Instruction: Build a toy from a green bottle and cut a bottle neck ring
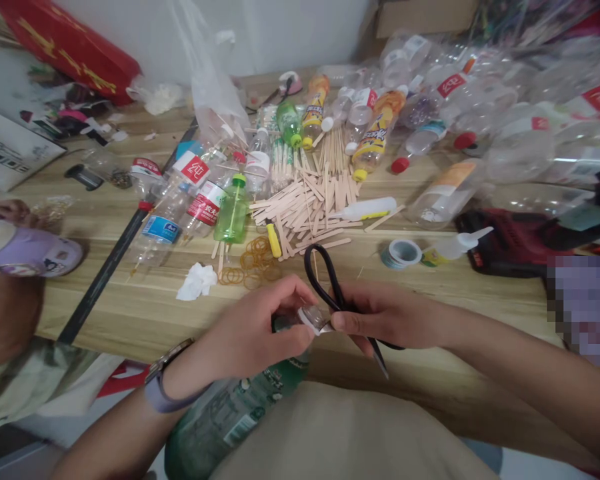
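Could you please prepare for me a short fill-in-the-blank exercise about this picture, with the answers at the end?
1. The left hand holds a large bottle that is tinted ____.
2. The scissors in the right hand have handles coloured ____.
3. The person wears the watch on the ____ wrist.
4. As the wearer sees it, the tape roll lies to the ____ of the rubber bands.

Missing words: green; black; left; right.

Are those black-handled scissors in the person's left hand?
No, the right hand holds the black-handled scissors, while the left hand is at the neck of the large green bottle.
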Demonstrator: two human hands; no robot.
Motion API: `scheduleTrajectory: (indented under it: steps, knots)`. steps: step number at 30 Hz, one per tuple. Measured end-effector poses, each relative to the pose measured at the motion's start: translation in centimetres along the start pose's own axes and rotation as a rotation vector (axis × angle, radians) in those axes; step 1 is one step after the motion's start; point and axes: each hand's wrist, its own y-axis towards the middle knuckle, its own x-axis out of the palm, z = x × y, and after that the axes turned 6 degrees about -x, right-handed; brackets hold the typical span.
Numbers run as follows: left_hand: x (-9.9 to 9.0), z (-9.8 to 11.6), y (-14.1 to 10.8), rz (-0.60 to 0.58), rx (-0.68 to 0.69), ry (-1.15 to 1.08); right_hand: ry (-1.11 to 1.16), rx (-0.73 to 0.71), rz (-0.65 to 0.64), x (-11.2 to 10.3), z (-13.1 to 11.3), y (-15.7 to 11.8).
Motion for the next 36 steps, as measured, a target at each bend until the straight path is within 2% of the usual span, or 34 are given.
scheduleTrajectory:
  steps: [3,5,9,11,13,16,20,24,30,36]
  knots:
    - [0.1,-0.1,0.1,0.008,0.008,0.004,-0.028,0.000,0.029,0.4,0.1,-0.1]
    - [0.1,-0.3,0.1,0.019,-0.013,-0.008,-0.124,0.003,0.104,0.8,-0.2,-0.4]
    - [0.2,-1.0,0.0,0.012,-0.053,-0.069,-0.598,-0.028,0.337,1.8,-1.0,-0.9]
    - [0.2,-1.2,0.0,0.010,-0.052,-0.091,-0.820,-0.064,0.402,2.1,-1.3,-1.2]
    - [0.3,-1.3,0.0,0.009,-0.058,-0.114,-0.905,-0.070,0.425,2.3,-1.5,-1.3]
    - [0.4,-1.4,0.1,0.005,-0.078,-0.134,-0.754,-0.014,0.420,2.6,-1.6,-1.2]
    - [0.4,-1.4,-0.1,-0.026,-0.056,-0.149,-0.329,0.085,0.322,2.7,-1.4,-0.8]
    - [0.3,-1.5,-0.5,-0.025,-0.024,-0.120,-0.071,0.092,0.230,2.5,-0.7,-0.5]
    - [0.4,-1.5,-0.3,0.003,0.040,-0.069,0.053,0.109,0.197,2.5,0.3,-0.4]
    - [0.4,-1.2,-0.1,-0.007,0.043,-0.054,0.238,0.202,0.217,3.2,0.1,-0.3]
